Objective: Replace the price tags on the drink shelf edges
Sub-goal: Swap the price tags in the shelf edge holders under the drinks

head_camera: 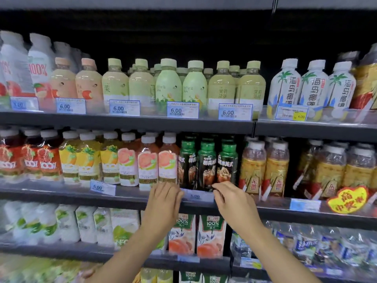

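A white and blue price tag (196,196) sits on the edge of the middle shelf (130,198), below three green-capped coffee bottles (207,164). My left hand (166,198) pinches the tag's left end with curled fingers. My right hand (229,198) pinches its right end at the top corner. The tag's print is blurred. Another tag reading 6.00 (103,187) stands on the same shelf edge further left.
The top shelf edge carries several 6.00 tags (182,109) below pale green tea bottles (168,84). A red and yellow promo sticker (347,199) and a blue tag (305,205) hang at the right. Juice cartons (196,234) fill the shelf below my hands.
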`<state>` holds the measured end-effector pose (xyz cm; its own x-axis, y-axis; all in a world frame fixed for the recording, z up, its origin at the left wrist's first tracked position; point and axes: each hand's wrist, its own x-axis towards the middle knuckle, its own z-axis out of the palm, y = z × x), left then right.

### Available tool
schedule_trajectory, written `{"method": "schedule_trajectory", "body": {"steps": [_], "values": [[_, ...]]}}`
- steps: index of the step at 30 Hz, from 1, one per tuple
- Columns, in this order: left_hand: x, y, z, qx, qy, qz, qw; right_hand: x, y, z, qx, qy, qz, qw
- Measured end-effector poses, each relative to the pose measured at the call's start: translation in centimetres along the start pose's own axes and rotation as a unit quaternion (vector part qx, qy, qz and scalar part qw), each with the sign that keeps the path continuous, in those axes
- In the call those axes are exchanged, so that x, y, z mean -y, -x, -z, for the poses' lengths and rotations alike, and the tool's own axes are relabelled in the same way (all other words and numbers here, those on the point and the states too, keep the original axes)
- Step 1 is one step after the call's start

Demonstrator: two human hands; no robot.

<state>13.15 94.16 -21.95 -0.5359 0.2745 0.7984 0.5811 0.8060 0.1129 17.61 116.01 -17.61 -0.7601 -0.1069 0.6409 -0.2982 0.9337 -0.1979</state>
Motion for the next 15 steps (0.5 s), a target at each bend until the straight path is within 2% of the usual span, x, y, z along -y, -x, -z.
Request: {"method": "schedule_trajectory", "body": {"steps": [4, 10, 15], "values": [[0.3, 0.3, -0.3, -0.001, 0.023, 0.029, 0.999, 0.0, -0.1, -0.4, 0.03, -0.015, -0.027, 0.999], [-0.1, -0.1, -0.7, -0.001, 0.05, 0.003, 0.999, -0.2, -1.4, -0.6, 0.073, -0.066, -0.064, 0.993], [-1.3, -1.5, -0.3, 0.021, 0.117, 0.058, 0.991, -0.4, -2.4, 0.3, 0.044, -0.103, -0.07, 0.991]]}}
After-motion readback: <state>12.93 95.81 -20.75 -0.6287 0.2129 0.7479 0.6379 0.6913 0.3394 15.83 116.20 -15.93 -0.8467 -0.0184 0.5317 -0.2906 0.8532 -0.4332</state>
